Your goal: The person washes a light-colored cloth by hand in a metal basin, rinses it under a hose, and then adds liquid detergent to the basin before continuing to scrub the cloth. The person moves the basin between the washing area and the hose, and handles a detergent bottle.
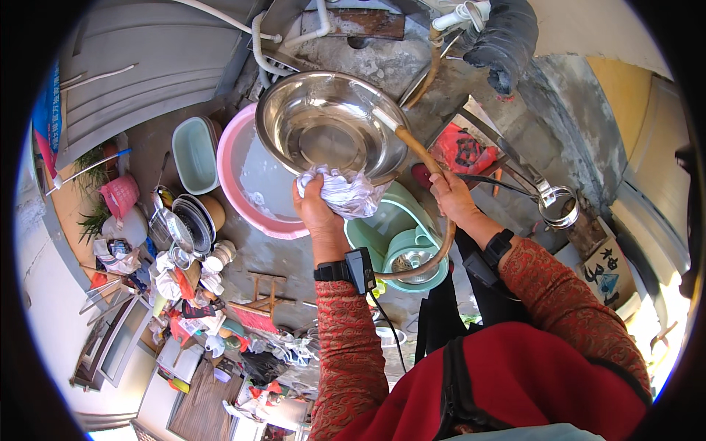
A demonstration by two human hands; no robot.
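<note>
My left hand (317, 205) grips a bunched, wet-looking white cloth (348, 192) at the near rim of a large stainless steel basin (276, 118). My right hand (449, 194) is closed around a brown hose (420, 148), whose pale end points into the basin. The hose loops down below my right wrist. A pink plastic tub (227, 165) with cloudy, sudsy water sits left of the steel basin, partly under it. Below the basin is a green plastic tub (358, 231) with a smaller green container (441, 270) and a metal strainer (413, 263) in it.
A pale green rectangular tub (194, 155) stands at the left, near stacked metal bowls (193, 223). Lower left are a small wooden chair (265, 302) and piled household goods. A metal-framed stand (510, 146) with a red bag (460, 149) is at the right. White pipes (325, 25) run behind the basin.
</note>
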